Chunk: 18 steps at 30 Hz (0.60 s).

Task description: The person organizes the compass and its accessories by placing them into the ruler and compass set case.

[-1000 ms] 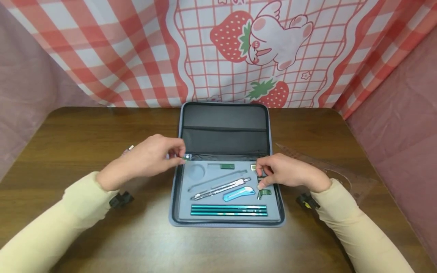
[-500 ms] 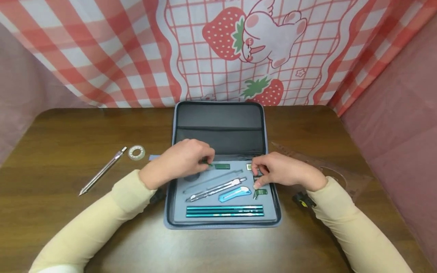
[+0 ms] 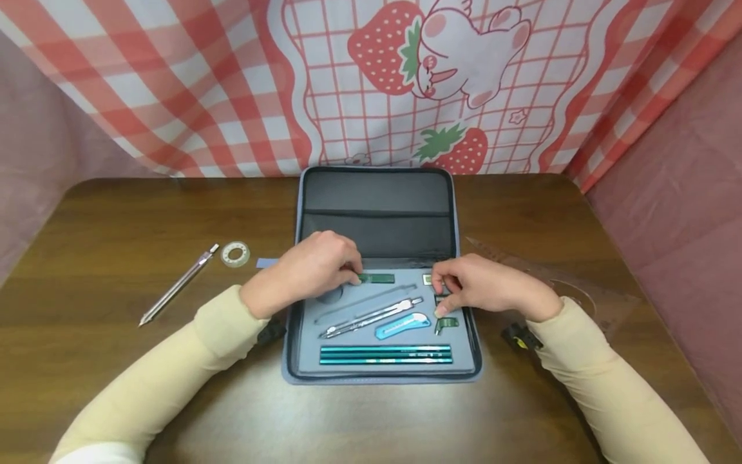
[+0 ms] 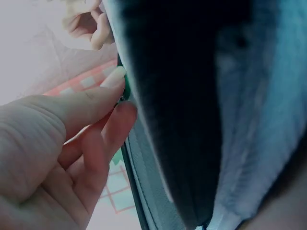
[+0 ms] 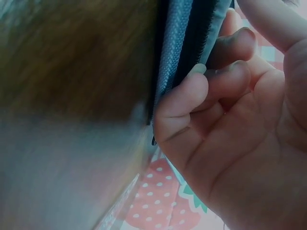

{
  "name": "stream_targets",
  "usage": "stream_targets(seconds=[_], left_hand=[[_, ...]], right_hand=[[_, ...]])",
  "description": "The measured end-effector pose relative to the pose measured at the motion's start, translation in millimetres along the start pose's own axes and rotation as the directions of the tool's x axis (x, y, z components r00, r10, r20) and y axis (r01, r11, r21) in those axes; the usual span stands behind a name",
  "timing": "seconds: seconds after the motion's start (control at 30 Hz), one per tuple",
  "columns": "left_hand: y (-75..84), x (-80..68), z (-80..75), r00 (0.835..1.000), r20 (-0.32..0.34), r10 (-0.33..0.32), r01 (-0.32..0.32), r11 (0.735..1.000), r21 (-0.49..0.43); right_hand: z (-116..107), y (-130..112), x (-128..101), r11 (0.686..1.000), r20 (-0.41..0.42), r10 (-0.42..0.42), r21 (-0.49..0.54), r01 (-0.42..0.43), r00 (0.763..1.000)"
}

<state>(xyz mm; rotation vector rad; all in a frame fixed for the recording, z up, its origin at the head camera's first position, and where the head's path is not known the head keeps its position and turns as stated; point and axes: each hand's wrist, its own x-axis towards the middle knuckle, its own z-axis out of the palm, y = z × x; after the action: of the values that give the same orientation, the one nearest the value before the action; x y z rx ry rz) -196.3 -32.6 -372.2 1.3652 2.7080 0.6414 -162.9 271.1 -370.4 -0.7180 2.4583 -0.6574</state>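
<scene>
The left hand's (image 3: 313,267) fingertips are pinching a small green piece (image 3: 364,278), setting it end to end with the green bar (image 3: 382,278) lying crosswise just right. The right hand (image 3: 487,287), fingers curled, is resting on the case's (image 3: 377,377) right slots; grip unclear. Open foam is lying below

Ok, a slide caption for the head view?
Both hands reach into an open drafting-tool case on a wooden table.
</scene>
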Motion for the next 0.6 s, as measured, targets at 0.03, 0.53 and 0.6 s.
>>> stream_targets(seconds=[0.03,0.53,0.6], left_hand=[[0.2,0.3,-0.3,1.000,-0.002,-0.006,0.006,1.000,0.005],[-7.0,-6.1,-21.5,0.985,0.151,-0.078,0.063,0.993,0.103],[-11.8,-10.1,-33.4,0.982,0.144,-0.124,0.109,0.988,0.108]], right_hand=[[-0.5,-0.2,-0.2,1.000,-0.001,0.002,0.001,-0.002,1.000],[-2.1,-1.2,0.1,1.000,0.002,-0.001,0.012,0.001,1.000],[-1.8,-1.2,0.2,1.000,0.005,0.001,0.014,-0.001,1.000]])
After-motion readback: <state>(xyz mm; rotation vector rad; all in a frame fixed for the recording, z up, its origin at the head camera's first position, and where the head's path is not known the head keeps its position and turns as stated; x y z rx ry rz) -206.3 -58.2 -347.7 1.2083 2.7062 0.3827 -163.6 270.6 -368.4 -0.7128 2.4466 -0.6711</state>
